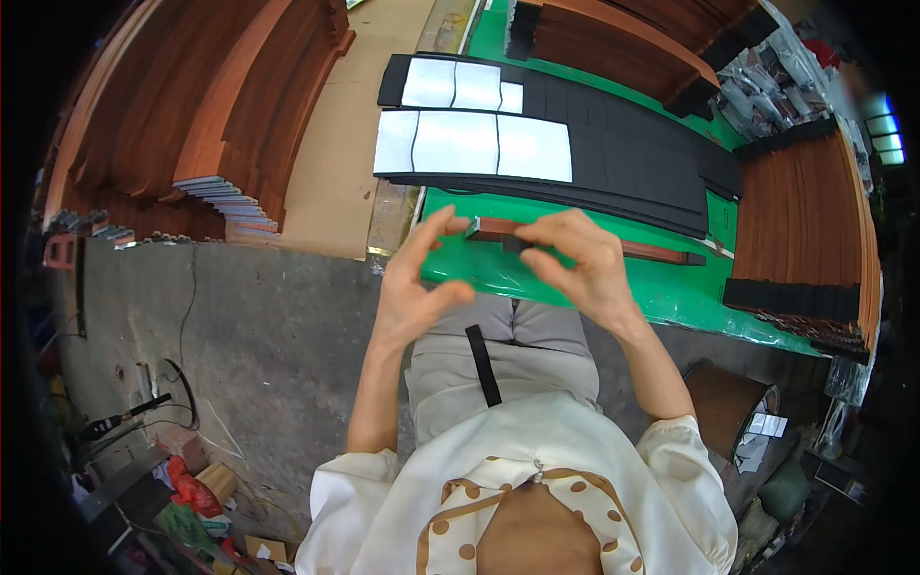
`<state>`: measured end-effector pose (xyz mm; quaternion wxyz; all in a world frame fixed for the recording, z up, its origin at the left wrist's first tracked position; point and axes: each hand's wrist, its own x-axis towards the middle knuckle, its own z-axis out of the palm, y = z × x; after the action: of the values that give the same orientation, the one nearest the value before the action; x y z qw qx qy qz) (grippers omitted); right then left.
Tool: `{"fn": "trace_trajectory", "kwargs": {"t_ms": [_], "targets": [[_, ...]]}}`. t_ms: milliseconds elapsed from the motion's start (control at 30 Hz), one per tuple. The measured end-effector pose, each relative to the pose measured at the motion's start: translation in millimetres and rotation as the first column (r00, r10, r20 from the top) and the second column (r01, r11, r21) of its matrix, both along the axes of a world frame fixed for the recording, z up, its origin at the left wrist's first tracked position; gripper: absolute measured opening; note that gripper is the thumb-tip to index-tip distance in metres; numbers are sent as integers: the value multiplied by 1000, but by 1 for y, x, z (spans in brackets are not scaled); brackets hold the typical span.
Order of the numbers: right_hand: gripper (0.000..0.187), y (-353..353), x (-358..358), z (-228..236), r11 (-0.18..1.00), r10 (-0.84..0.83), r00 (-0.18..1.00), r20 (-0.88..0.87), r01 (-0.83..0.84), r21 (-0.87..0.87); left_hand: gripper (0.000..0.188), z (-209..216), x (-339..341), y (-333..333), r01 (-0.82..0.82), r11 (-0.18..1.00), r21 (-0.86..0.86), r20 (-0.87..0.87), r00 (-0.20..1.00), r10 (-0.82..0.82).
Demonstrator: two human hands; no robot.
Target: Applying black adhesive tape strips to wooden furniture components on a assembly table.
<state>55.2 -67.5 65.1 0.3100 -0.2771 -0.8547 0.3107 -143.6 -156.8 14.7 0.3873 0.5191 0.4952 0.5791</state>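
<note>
A narrow reddish-brown wooden strip point(659, 252) lies along the near side of the green table, with a dark cap on its right end and a pale cut face on its left. My right hand point(585, 264) is over the strip, thumb and forefinger closed on a small black piece point(515, 243) against its near side. How far that piece runs under the fingers is hidden. Just off the strip's left end, my left hand point(414, 281) is held with thumb and fingers spread and nothing between them. Another black strip point(483, 365) rests on my lap.
Black flat panels point(632, 172) are stacked beyond the strip, with white sheets point(527, 148) on their left part. Brown wooden mouldings are piled at left point(259, 144), at right point(800, 225) and at the back point(604, 53). The green table's point(671, 302) near edge meets my lap.
</note>
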Motion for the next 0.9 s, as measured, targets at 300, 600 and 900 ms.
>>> {"fn": "trace_trajectory", "kwargs": {"t_ms": [300,600,900], "targets": [[20,14,-18,-26,988,-154,986,67,156,-19,35,-18,13,27,-137,982,-130,-112,986,123],[19,14,-22,-30,989,-143,989,37,142,38,23,-24,14,30,-165,983,-79,-107,982,156],[17,13,-24,-30,986,-168,985,39,168,8,22,-24,14,31,-157,984,-85,-78,986,150]]}}
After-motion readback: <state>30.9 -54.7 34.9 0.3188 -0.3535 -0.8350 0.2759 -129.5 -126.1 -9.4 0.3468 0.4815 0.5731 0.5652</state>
